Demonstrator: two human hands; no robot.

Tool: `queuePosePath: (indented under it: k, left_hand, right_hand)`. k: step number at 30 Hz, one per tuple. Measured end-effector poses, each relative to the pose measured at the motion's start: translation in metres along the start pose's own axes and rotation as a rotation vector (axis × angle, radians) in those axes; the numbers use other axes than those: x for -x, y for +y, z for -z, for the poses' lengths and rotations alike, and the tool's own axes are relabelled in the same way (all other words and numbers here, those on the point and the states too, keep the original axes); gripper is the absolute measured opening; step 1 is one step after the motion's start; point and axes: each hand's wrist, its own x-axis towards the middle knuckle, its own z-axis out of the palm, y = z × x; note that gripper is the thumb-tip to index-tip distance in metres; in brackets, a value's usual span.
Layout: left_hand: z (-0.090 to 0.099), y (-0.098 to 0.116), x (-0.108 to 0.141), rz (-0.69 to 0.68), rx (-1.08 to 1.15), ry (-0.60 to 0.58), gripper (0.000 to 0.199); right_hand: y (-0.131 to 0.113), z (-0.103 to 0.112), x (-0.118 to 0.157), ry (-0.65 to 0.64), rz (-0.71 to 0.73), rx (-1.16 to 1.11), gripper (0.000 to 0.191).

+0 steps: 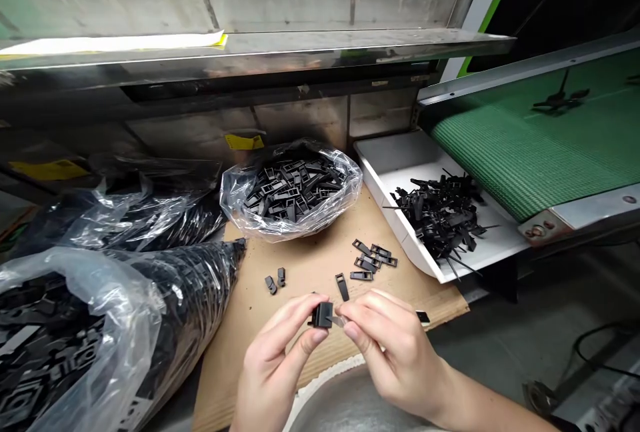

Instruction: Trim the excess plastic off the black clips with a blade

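My left hand pinches a small black plastic part between thumb and fingertips. My right hand is closed on a thin, greyish blade-like piece, whose tip meets the right side of the part; most of it is hidden by the fingers. Just beyond the hands, a loose black clip lies on the cardboard. Several similar black clips are scattered farther right. Two small black pieces lie to the left.
A clear plastic bag full of black clips stands at the back. Large bags of black parts crowd the left. At right, a white tray holds tangled black parts below a green conveyor belt. A round metal bowl sits nearest me.
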Motion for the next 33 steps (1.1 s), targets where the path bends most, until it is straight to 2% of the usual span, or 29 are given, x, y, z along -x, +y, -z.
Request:
queuePosePath:
  k: [6, 10, 11, 13, 16, 21, 25, 30, 33]
  left_hand:
    - [-0.001, -0.005, 0.001, -0.051, 0.016, -0.037, 0.02]
    - [-0.003, -0.001, 0.003, -0.009, 0.042, -0.061, 0.018]
    - [-0.004, 0.0, 0.004, 0.009, 0.043, -0.057, 0.017]
    - [-0.004, 0.002, 0.006, 0.048, 0.045, -0.03, 0.019]
    - [-0.002, -0.001, 0.007, 0.071, 0.037, -0.02, 0.024]
    - [-0.001, -0.01, 0.009, 0.014, 0.041, -0.049, 0.022]
    - [-0.006, -0.003, 0.01, 0.009, 0.052, 0.004, 0.019]
    - [-0.005, 0.005, 0.011, 0.023, 0.031, -0.029, 0.017]
    - [-0.003, 0.002, 0.012, 0.068, 0.002, -0.033, 0.02]
  right_hand:
    - [0.009, -0.002, 0.003, 0.034, -0.019, 0.047, 0.02]
    - [0.024, 0.008, -0.003, 0.212, -0.12, 0.087, 0.02]
    - [0.024, 0.012, -0.004, 0.22, -0.145, 0.052, 0.02]
    - [0.018, 0.016, -0.004, 0.151, -0.142, -0.062, 0.018]
    - [0.003, 0.015, 0.0, 0.052, -0.063, -0.165, 0.02]
    - [-0.007, 0.006, 0.007, 0.031, 0.033, -0.064, 0.02]
    - [-0.003, 0.004, 0.007, 0.019, 0.053, -0.01, 0.019]
    - [0.007, 0.008, 0.005, 0.112, -0.034, 0.091, 0.021]
    - [0.01, 0.011, 0.006, 0.126, -0.105, 0.008, 0.021]
